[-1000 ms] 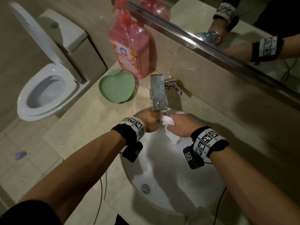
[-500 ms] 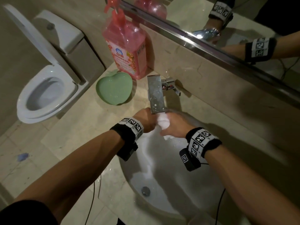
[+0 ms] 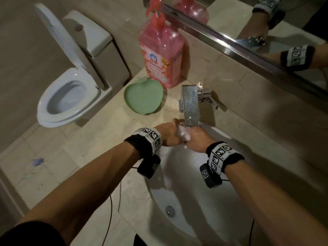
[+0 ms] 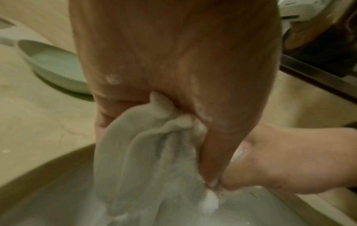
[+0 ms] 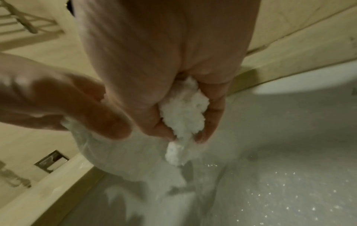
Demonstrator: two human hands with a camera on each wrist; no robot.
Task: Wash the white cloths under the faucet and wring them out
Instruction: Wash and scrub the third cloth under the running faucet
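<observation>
A wet white cloth (image 3: 183, 135) is bunched between both hands right under the steel faucet (image 3: 190, 105), over the white sink (image 3: 195, 201). My left hand (image 3: 168, 134) grips one end of it; in the left wrist view the cloth (image 4: 146, 152) hangs from that fist toward the basin. My right hand (image 3: 197, 139) curls round the other end, and the right wrist view shows the cloth (image 5: 183, 113) squeezed between thumb and fingers with a soggy tail below. The two hands touch each other.
A green apple-shaped dish (image 3: 143, 98) and a pink soap pump bottle (image 3: 160, 54) stand on the beige counter (image 3: 99, 137) left of the faucet. A toilet (image 3: 69, 98) with its lid up is further left. A mirror (image 3: 266, 23) runs along the back wall.
Both hands have moved up and closer under the faucet spout. The cloth, which hung partly loose between them a second ago, is now bunched tight between the fists.
</observation>
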